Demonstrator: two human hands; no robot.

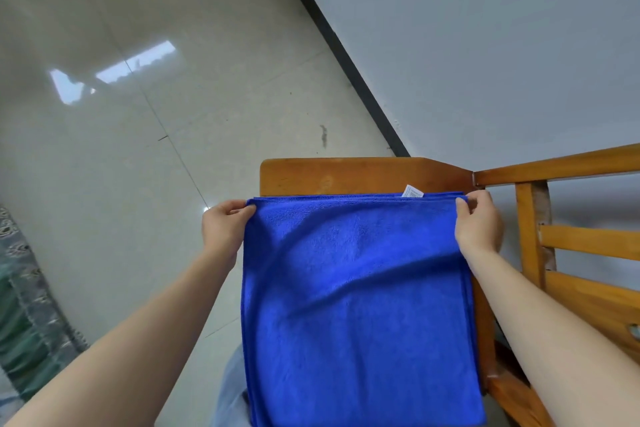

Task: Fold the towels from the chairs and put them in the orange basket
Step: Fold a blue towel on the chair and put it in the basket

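Forearms shown bare to near edge. Left hand point(225, 229), right hand point(479, 222) bare. Pale blue garment point(231, 388) glimpsed near, centre.

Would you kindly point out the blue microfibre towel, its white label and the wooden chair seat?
Blue microfibre towel point(356, 305): head view, middle of its top layer.
White label point(412, 191): head view, its exposed tip.
Wooden chair seat point(346, 177): head view, bare strip beyond the towel.

I count one blue towel point(356, 305), one wooden chair point(346, 175), one white label point(412, 191), and two hands: left hand point(225, 229), right hand point(479, 225).
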